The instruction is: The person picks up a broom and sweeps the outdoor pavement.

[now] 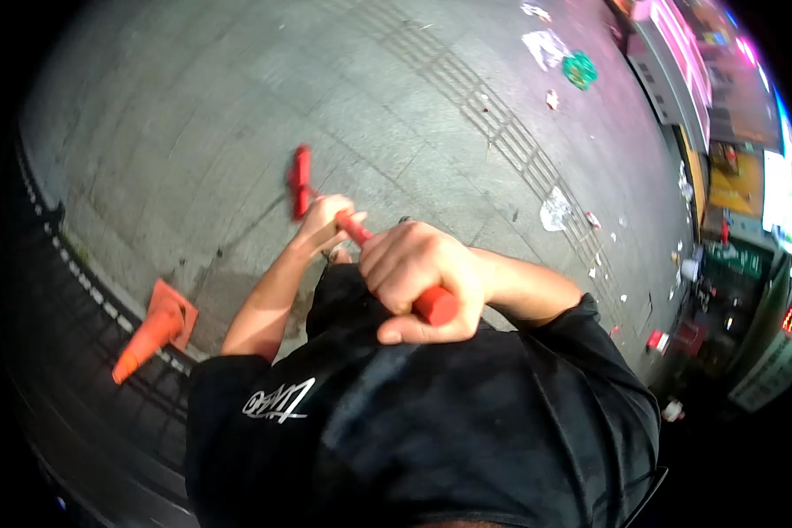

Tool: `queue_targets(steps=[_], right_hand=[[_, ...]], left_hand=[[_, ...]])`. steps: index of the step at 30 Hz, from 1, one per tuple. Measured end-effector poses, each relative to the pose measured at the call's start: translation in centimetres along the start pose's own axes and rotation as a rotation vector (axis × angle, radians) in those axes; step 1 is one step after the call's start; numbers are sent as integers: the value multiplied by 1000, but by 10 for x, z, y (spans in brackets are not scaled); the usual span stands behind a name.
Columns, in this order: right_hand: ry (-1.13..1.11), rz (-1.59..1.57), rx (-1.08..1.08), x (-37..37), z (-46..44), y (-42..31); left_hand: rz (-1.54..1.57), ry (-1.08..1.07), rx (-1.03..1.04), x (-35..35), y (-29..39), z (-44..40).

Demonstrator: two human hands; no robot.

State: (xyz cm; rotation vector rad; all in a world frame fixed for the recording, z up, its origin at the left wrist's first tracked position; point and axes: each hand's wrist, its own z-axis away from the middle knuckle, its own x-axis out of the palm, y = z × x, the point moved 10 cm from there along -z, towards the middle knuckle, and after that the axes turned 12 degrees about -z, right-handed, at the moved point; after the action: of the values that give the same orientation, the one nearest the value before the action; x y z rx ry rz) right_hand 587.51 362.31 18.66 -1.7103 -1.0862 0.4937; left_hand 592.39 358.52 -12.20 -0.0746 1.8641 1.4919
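A red pole runs from close to my chest out toward the pavement, where a red head of a broom or similar tool lies at its far end, slightly blurred. My right hand is wrapped round the near end of the pole, whose round red tip sticks out beside the thumb. Farther down, my left hand grips the same pole. The bristles or lower edge of the head cannot be made out.
An orange traffic cone lies on its side at the left, by a dark kerb. Tactile paving crosses the grey pavement. Plastic litter and a green bundle lie right of it. Lit stalls line the right edge.
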Motion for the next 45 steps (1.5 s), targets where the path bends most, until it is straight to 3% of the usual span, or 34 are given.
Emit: queue_targets(steps=[4,10,15,21,22,25,26,29,30,31,32,33,34,35,36,38,39,41,42,44,45], right_hand=[[145,-92,-37,-41,51,-7],[82,-69,-66,-84,128,-39],[2,48,49,-153,214,-71],[136,199,207,-279,319,-144],[166,213,212,-296,341,-154],[195,418,262,-333,397,-167],[214,459,273,-339,411,-166],[247,570,477,-367,454,-133],[271,605,482,-376,466,-118],[336,711,540,-381,475,-110],[385,816,579,-391,490,-123],[443,808,542,-393,501,-152],[481,788,486,-386,505,-184],[500,824,502,-381,510,-214],[580,830,384,-373,512,-250],[614,797,324,-363,517,-292],[621,790,309,-359,521,-302],[803,670,-188,-360,536,-361],[790,656,-196,-363,538,-369],[864,559,-320,-389,515,-381],[885,532,-273,-404,514,-388]], left_hand=[[-79,-49,85,10,3,-5],[-78,-257,101,85,38,-63],[-21,-473,162,209,87,-161],[331,-670,-160,377,159,-283],[332,-698,-141,407,176,-302],[184,-580,299,476,238,-361],[402,-658,122,508,227,-376],[346,-699,355,588,249,-420],[786,-883,-185,639,209,-434],[1030,-859,-623,668,181,-435],[572,-903,27,662,239,-459],[112,-644,570,646,293,-475],[83,-592,669,633,338,-477],[83,-598,699,619,378,-479],[-2,-571,710,604,418,-479],[-90,-544,729,588,454,-492],[-98,-475,850,582,464,-491],[-55,-346,1021,566,481,-496],[-69,-340,1008,569,473,-505],[-269,-528,782,542,393,-526],[-268,-552,682,519,398,-527]])
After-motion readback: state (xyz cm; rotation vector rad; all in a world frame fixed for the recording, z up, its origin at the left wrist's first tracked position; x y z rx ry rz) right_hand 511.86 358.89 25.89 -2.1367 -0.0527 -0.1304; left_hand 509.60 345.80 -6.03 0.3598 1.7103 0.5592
